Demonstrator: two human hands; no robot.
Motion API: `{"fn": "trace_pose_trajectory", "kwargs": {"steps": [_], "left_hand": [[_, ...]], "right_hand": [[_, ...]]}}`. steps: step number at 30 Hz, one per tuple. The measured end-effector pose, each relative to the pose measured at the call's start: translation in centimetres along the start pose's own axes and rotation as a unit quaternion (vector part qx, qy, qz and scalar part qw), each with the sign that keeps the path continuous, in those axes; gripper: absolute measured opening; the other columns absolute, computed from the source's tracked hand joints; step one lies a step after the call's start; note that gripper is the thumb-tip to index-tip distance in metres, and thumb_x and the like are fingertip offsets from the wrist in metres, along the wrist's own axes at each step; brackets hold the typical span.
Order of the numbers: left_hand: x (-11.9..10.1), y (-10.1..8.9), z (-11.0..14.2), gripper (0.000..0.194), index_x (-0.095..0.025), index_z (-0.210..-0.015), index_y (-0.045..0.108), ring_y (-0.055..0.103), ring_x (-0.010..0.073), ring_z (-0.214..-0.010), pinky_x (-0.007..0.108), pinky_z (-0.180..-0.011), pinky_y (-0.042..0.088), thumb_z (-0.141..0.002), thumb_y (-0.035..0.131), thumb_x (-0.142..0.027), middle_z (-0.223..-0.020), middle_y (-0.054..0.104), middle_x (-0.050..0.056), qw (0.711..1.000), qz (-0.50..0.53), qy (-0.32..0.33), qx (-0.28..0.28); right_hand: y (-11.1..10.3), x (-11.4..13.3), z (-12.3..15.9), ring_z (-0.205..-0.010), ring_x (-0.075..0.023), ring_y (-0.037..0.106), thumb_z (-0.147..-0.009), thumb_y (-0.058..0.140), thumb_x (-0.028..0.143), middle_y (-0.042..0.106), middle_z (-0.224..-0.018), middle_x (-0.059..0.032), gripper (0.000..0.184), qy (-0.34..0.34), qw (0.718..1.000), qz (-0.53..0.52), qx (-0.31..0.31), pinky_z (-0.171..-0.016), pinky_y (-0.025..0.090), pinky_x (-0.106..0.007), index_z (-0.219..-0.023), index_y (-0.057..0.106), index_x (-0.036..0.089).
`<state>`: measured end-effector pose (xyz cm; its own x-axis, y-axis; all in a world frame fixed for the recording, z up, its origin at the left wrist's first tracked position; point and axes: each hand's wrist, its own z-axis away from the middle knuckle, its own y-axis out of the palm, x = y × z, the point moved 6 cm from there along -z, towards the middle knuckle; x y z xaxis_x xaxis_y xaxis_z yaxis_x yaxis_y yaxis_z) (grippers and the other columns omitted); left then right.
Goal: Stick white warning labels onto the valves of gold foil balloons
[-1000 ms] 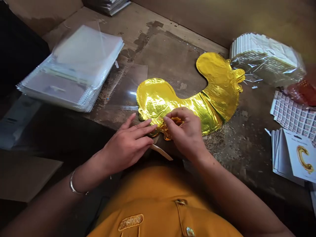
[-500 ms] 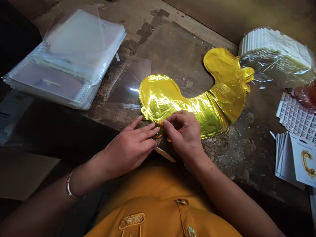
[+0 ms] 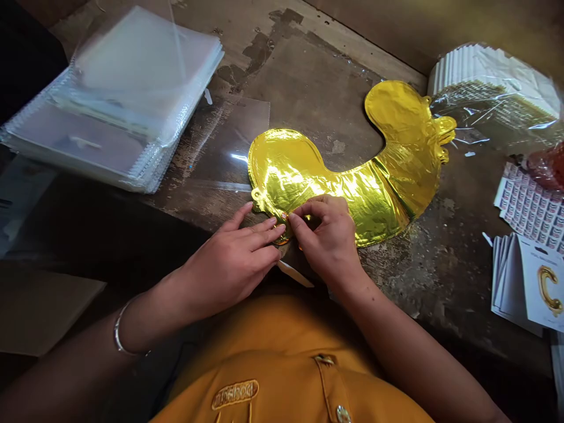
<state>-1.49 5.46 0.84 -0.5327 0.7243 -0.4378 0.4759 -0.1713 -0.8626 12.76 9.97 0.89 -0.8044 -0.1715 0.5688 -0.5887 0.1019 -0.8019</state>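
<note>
A flat gold foil balloon (image 3: 370, 202), curved like a letter C, lies on the worn table in front of me. My left hand (image 3: 231, 252) rests at its lower left edge, palm down. Its fingers are stretched out, with the tips touching the foil close to a small gold tab (image 3: 259, 200). Thumb and forefinger of my right hand (image 3: 328, 238) are pinched together on the balloon's lower edge, just right of the left fingertips. Below the hands, a thin white strip (image 3: 294, 274) shows at the table's edge.
Clear plastic sleeves (image 3: 127, 100) are stacked at the left, beside a single clear sleeve (image 3: 238, 129). White folded cards (image 3: 489, 82) in clear wrap stand at the back right. Sticker sheets (image 3: 533, 202) and printed balloon cards (image 3: 533, 282) lie at the right.
The view has shifted slightly. My hands stay at the same edge of the balloon, with only small finger movement and a slight change in the foil there.
</note>
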Motion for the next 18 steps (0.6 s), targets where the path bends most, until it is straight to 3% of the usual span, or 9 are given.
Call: {"fn": "trace_pose_trajectory", "kwargs": {"steps": [3, 6, 9, 12, 15, 18], "left_hand": [[-0.1, -0.1, -0.1, 0.020, -0.017, -0.102, 0.064, 0.055, 0.0228, -0.123, 0.049, -0.118, 0.016, -0.091, 0.047, -0.014, -0.126, 0.064, 0.009, 1.000, 0.004, -0.005, 0.005], [-0.1, -0.1, -0.1, 0.018, -0.018, -0.101, 0.064, 0.058, 0.0231, -0.120, 0.052, -0.117, 0.015, -0.092, 0.048, -0.016, -0.124, 0.066, 0.008, 1.000, 0.013, -0.014, -0.006], [-0.1, -0.2, -0.2, 0.017, -0.018, -0.096, 0.064, 0.060, 0.0225, -0.117, 0.053, -0.116, 0.015, -0.093, 0.047, -0.018, -0.122, 0.067, 0.007, 0.999, 0.021, -0.025, -0.020], [0.1, -0.1, -0.1, 0.017, -0.019, -0.096, 0.064, 0.059, 0.0223, -0.118, 0.054, -0.116, 0.016, -0.094, 0.047, -0.018, -0.123, 0.066, 0.006, 0.999, 0.036, -0.028, -0.015], [0.3, 0.1, 0.2, 0.017, -0.020, -0.098, 0.065, 0.055, 0.0212, -0.124, 0.052, -0.116, 0.019, -0.094, 0.048, -0.019, -0.129, 0.062, 0.005, 0.998, 0.056, -0.025, -0.007], [0.6, -0.1, 0.8, 0.016, -0.020, -0.098, 0.065, 0.056, 0.0180, -0.122, 0.045, -0.116, 0.025, -0.092, 0.050, -0.018, -0.128, 0.063, 0.006, 0.995, 0.084, -0.031, -0.032]], "right_hand": [[0.2, -0.1, -0.1, -0.086, -0.0226, 0.052, -0.077, 0.067, 0.028, 0.061, -0.081, -0.0050, 0.011, -0.003, 0.999, 0.040, -0.007, -0.079, 0.043, -0.040, -0.080, 0.063, 0.019], [0.1, -0.5, -0.4, -0.086, -0.0241, 0.053, -0.076, 0.069, 0.033, 0.059, -0.091, -0.0090, 0.031, 0.003, 0.995, 0.097, -0.025, -0.077, 0.045, -0.042, -0.099, 0.057, 0.016], [-0.8, -0.5, -0.5, -0.084, -0.0228, 0.054, -0.082, 0.057, 0.019, 0.058, -0.095, -0.0116, 0.018, -0.022, 0.988, 0.148, -0.048, -0.075, 0.047, -0.039, -0.099, 0.057, 0.016], [-2.0, 0.8, 0.5, -0.094, -0.0222, 0.056, -0.085, 0.047, 0.010, 0.061, -0.105, -0.0134, 0.021, -0.129, 0.977, 0.158, -0.067, -0.084, 0.049, -0.037, -0.098, 0.061, 0.017], [-1.4, 2.1, 2.4, -0.105, -0.0220, 0.057, -0.089, 0.050, 0.014, 0.066, -0.114, -0.0132, 0.024, -0.256, 0.956, 0.142, 0.031, -0.095, 0.049, -0.035, -0.109, 0.063, 0.012], [-0.5, 2.3, 3.6, -0.100, -0.0214, 0.060, -0.090, 0.050, 0.014, 0.068, -0.115, -0.0132, 0.027, -0.301, 0.935, 0.172, 0.073, -0.092, 0.051, -0.033, -0.112, 0.064, 0.008]]}}
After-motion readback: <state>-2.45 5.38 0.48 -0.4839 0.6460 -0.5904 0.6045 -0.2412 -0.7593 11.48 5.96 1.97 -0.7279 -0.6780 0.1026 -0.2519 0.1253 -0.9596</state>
